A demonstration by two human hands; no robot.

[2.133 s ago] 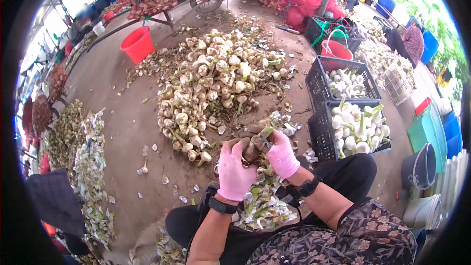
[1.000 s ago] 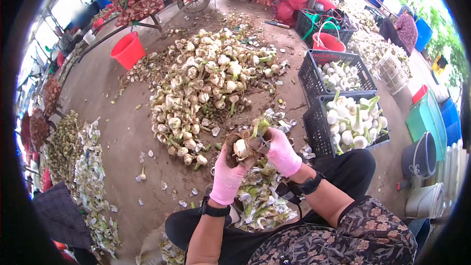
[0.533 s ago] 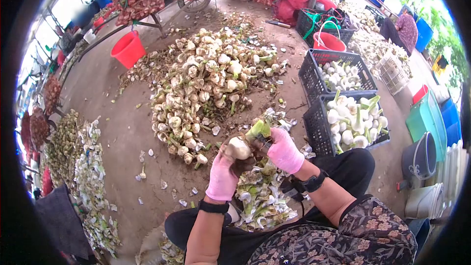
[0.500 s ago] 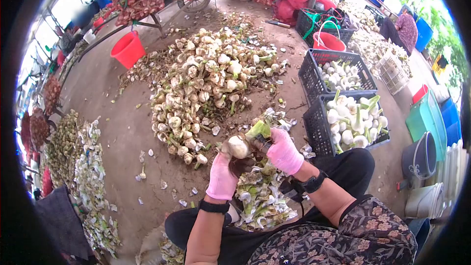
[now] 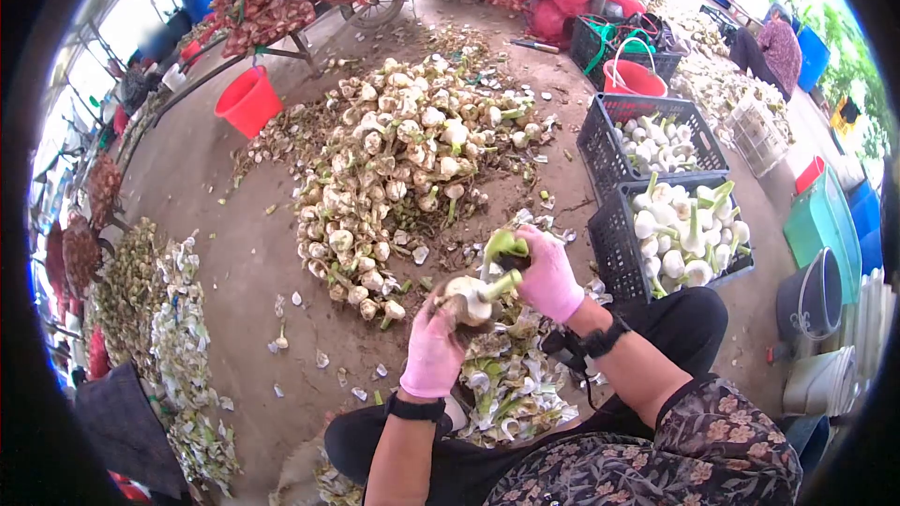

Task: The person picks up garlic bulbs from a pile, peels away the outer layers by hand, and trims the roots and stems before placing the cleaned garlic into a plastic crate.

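While held clear of the ground above the knees, shows white and mostly stripped: garlic bulb (image 5: 469, 298), short green stub on top. Grips it from below with the left hand (image 5: 433, 351), pink-gloved, fingers curled shut round the underside. Closes the right hand (image 5: 548, 274), also gloved, on a green stalk piece (image 5: 502, 245) just above and beside the bulb. Presence of a blade in that fist: cannot tell.

Judged done on this bulb: outer skin off, stalk apparently cut short. Judged left for it: placing among the cleaned bulbs.

Done overall, as far as visible:
- Fills the near crate (image 5: 614, 244), by the right knee, almost to the rim with white bulbs.
- Covers the floor of the far crate (image 5: 600, 145), just behind it, with a lower layer.
- Leaves a peelings heap (image 5: 511, 379) directly under the hands, plus a long band of discarded skins (image 5: 178, 337) well off to the left.

Left overall: a broad pile of uncleaned garlic (image 5: 403, 159) on the concrete ahead, near the hands, seemingly larger than both crate loads together. Puts the work well short of halfway, as a judgement only.
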